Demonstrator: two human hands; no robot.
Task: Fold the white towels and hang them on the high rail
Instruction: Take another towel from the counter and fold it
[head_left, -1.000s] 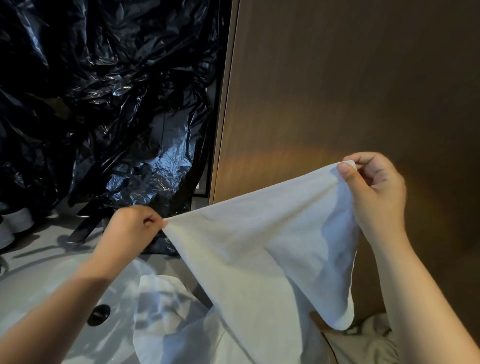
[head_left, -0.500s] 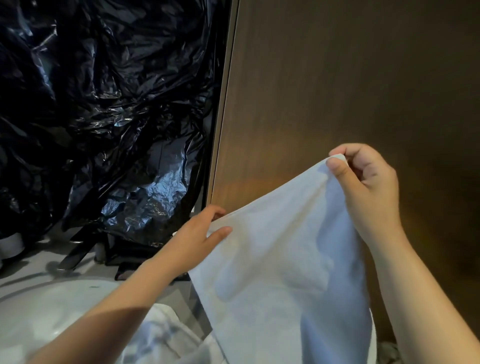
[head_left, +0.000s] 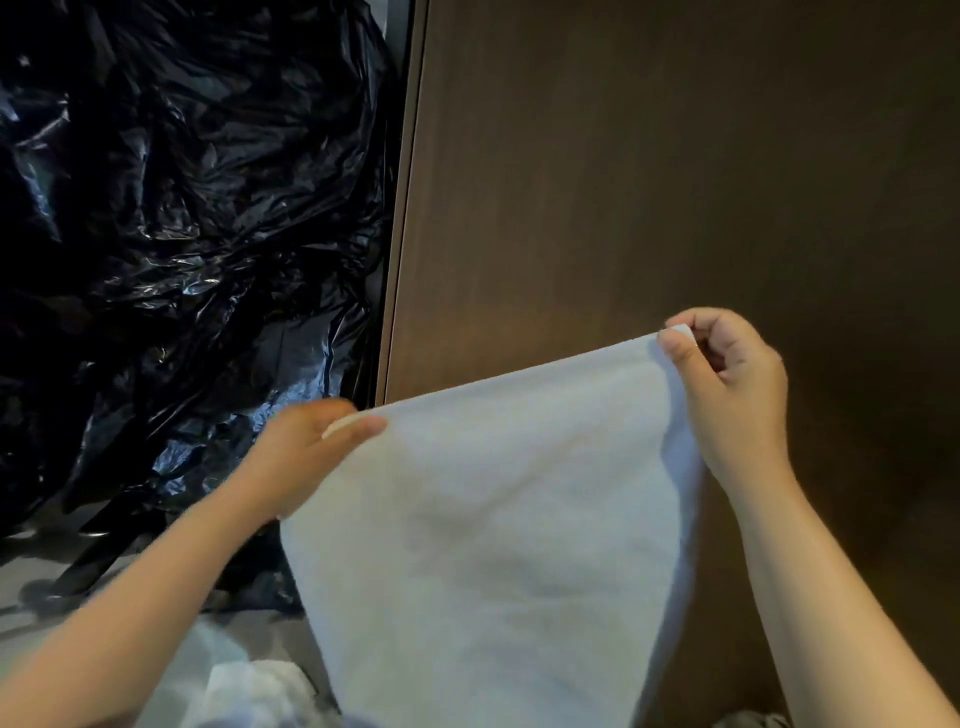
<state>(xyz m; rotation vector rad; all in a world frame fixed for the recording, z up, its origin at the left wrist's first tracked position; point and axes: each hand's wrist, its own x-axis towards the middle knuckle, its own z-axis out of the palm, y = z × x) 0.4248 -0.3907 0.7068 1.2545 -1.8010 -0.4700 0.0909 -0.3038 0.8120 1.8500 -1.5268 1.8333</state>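
A white towel hangs spread out in front of me, its top edge held taut between both hands. My right hand pinches the upper right corner between thumb and curled fingers, higher up. My left hand pinches the upper left corner, lower and blurred by motion. More white cloth lies crumpled below, at the bottom left. No rail is in view.
A brown wooden panel fills the right side behind the towel. Crinkled black plastic sheeting covers the left. A pale counter surface shows at the lower left edge.
My left hand let go of one point on the towel, slid right along the top edge and now pinches a corner. The towel now hangs flatter and wider. The view tilted up.
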